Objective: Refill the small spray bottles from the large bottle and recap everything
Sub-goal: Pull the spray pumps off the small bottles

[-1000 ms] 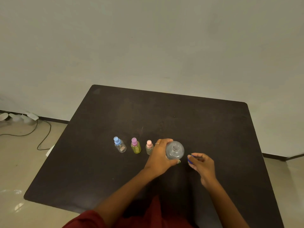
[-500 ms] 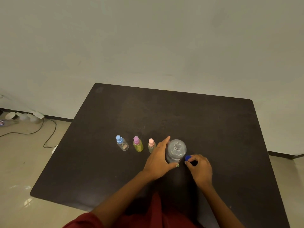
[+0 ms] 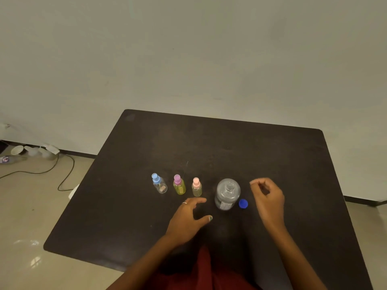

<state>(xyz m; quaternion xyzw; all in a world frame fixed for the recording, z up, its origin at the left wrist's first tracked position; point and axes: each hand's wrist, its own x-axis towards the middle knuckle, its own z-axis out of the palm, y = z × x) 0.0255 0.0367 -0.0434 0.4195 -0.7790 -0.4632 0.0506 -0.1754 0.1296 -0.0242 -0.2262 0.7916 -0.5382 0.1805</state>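
Observation:
The large clear bottle point(image 3: 227, 193) stands uncapped on the dark table point(image 3: 230, 147). Its blue cap point(image 3: 243, 203) lies on the table just right of it. Left of it stand three small spray bottles in a row: one with a blue top point(image 3: 158, 183), one with a purple top and yellow liquid point(image 3: 179, 184), one with a pink top point(image 3: 196, 186). All three have their tops on. My left hand point(image 3: 188, 218) hovers with spread fingers left of the large bottle, holding nothing. My right hand point(image 3: 269, 195) is right of the cap, fingers loosely curled, empty.
The table's near edge is by my red-clad lap point(image 3: 201, 273). On the floor at the left lie a black cable point(image 3: 62, 174) and some white items point(image 3: 33, 150) by the wall. A pale wall rises behind the table.
My left hand let go of the large bottle and moved left. My right hand set the blue cap down beside the bottle and drew back to the right.

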